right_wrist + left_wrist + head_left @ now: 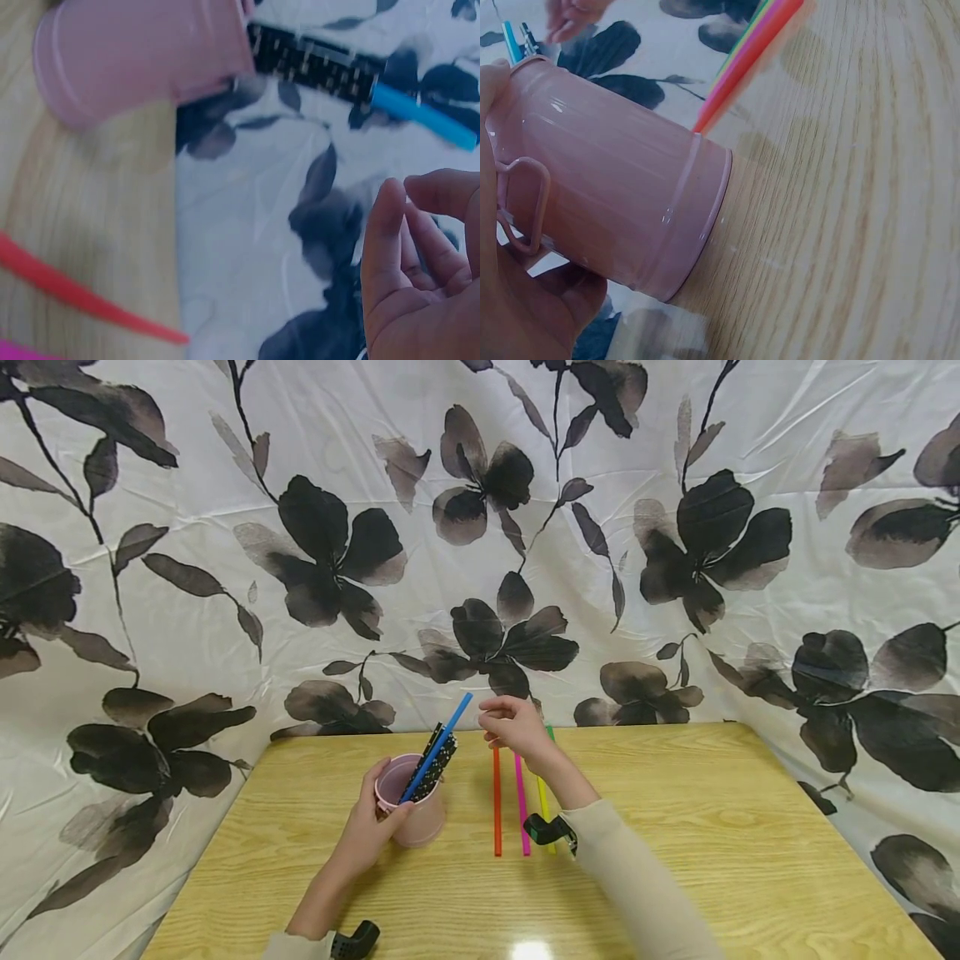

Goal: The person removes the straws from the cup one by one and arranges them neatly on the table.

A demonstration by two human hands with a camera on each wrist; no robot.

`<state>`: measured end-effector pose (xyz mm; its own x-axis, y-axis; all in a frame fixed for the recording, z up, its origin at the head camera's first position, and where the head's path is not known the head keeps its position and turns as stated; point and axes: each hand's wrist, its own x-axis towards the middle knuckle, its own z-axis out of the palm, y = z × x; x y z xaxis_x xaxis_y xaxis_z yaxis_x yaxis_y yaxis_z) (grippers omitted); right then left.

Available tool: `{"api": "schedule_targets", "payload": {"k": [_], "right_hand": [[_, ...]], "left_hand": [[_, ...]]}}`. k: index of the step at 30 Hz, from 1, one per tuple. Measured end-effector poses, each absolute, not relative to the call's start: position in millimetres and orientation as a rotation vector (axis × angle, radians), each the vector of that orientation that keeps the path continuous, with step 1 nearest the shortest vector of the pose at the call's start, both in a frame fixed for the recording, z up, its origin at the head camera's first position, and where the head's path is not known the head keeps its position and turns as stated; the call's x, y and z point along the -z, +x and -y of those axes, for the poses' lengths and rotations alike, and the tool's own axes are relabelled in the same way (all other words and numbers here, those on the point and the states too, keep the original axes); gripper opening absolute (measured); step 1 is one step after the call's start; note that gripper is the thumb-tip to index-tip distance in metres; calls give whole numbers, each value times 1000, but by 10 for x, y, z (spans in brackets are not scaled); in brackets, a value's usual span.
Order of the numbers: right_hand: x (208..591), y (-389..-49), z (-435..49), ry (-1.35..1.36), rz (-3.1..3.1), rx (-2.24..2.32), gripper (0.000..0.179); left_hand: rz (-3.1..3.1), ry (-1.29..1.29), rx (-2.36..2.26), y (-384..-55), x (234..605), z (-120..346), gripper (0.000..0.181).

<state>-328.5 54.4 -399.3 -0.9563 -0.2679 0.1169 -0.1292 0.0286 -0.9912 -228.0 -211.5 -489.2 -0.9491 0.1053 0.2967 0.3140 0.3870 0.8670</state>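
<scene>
My left hand (372, 827) grips a pink cup (420, 827) around its side, thumb near the rim. The cup has a small loop handle (544, 202) and stands on the table, tilted in both wrist views by the camera angle. Inside it lean a straw-like blue stick (455, 717) and a bundle of black sticks with pale specks (442, 760). My right hand (517, 727) hovers to the right of the blue stick's upper end, apart from it. Its fingers are loosely bent and hold nothing; thumb and index tips lie close together in the right wrist view.
Right of the cup, a red stick (497, 810), a magenta stick (522, 810) and a yellow stick (543, 797) lie side by side, with a green stick (551, 733) beyond. My right forearm passes over them. Floral cloth (480, 552) hangs behind the wooden table (675, 827).
</scene>
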Motion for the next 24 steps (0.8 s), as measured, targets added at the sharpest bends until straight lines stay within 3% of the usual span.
{"api": "schedule_targets", "payload": {"k": [9,20,24], "right_hand": [[3873,-3110,-366,-531,-2080,2059,33],[3837,-2979,-255,-637,-1990,2104,26],[3830,-2902,-233,-657,-1927,2145,31]], "left_hand": [[2398,-397,1597,-2337,5020,2150,75],[2410,-395,1588,-2141,4698,2029,72],[2391,-399,1580,-2248,4866,2077,74]]}}
